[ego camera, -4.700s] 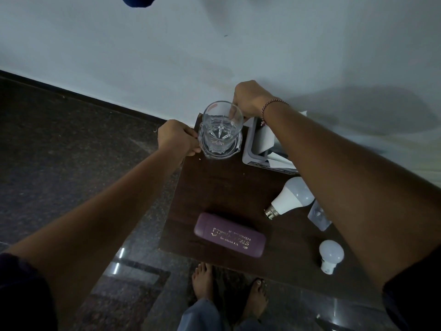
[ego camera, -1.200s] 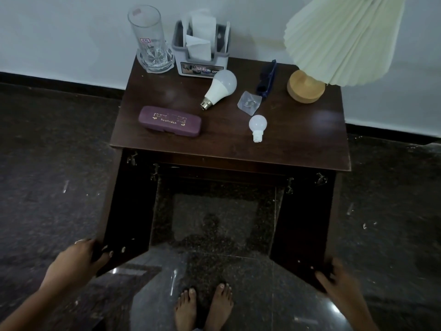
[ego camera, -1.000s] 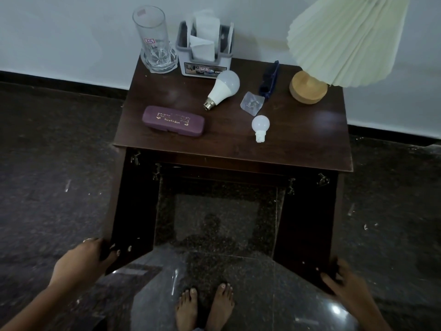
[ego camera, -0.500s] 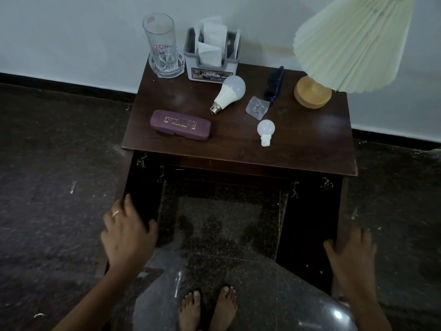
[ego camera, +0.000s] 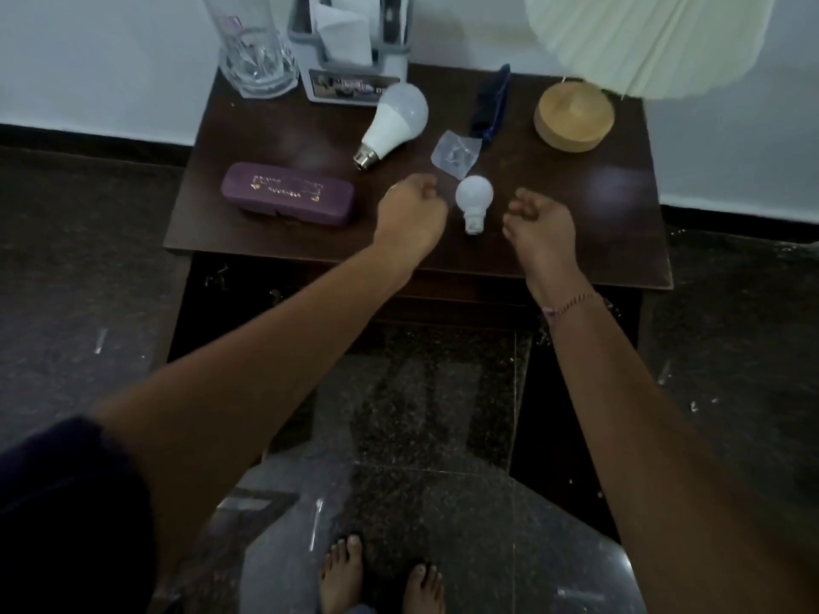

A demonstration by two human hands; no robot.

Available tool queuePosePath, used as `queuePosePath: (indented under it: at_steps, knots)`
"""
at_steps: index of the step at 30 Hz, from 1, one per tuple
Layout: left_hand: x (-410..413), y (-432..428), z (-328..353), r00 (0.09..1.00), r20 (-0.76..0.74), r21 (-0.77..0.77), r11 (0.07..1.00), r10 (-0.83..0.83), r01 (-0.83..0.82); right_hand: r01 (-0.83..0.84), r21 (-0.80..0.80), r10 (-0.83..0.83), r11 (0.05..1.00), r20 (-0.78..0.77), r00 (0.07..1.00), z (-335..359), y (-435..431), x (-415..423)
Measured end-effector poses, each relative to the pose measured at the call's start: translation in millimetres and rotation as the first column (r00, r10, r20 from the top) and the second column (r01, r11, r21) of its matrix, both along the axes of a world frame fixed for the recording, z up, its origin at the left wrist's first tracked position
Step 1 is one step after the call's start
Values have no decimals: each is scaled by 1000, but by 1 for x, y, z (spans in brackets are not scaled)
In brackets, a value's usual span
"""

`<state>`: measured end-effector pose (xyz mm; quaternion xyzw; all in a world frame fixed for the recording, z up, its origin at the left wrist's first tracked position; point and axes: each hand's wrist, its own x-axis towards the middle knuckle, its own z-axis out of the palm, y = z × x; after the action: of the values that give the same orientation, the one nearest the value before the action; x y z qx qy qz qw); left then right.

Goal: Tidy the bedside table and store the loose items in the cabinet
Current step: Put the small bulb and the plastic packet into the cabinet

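On the dark wooden bedside table [ego camera: 598, 223] lie a purple case [ego camera: 288, 199], a large white bulb [ego camera: 394, 121], a small white bulb [ego camera: 474, 199], a clear plastic packet [ego camera: 455, 153] and a dark blue object [ego camera: 489, 106]. My left hand [ego camera: 410, 214] hovers just left of the small bulb, fingers loosely curled, holding nothing. My right hand [ego camera: 538, 223] hovers just right of it, also loosely curled and empty. Neither touches the bulb. Below the top, both cabinet doors [ego camera: 571, 418] stand swung open.
At the back stand a tall glass [ego camera: 255, 55], a grey holder with papers [ego camera: 354, 51] and a lamp with a wooden base [ego camera: 574, 115] and pleated shade [ego camera: 642, 37]. White wall behind; dark stone floor around. My bare feet [ego camera: 381, 573] are in front of the cabinet.
Both hands left the open cabinet doors and rose to the tabletop, now either side of the small bulb. The camera moved closer to the table.
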<state>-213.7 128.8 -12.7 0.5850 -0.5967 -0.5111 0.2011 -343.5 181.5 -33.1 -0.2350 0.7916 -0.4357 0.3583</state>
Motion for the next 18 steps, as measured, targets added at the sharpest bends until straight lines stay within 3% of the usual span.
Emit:
queuePosePath:
  at_steps: [2, 9, 18]
  knots:
    - [-15, -9, -15, 1000, 26, 42, 999, -5, 4, -5, -15, 5, 1000, 22, 1000, -8, -7, -4]
    - [-31, -24, -33, 990, -122, 179, 983, 75, -52, 6, -117, 12, 993, 148, 989, -17, -9, -6]
    - [-17, 2, -7, 974, -198, 207, 976, 108, -66, -32, -137, 50, 990, 129, 990, -12, -2, -1]
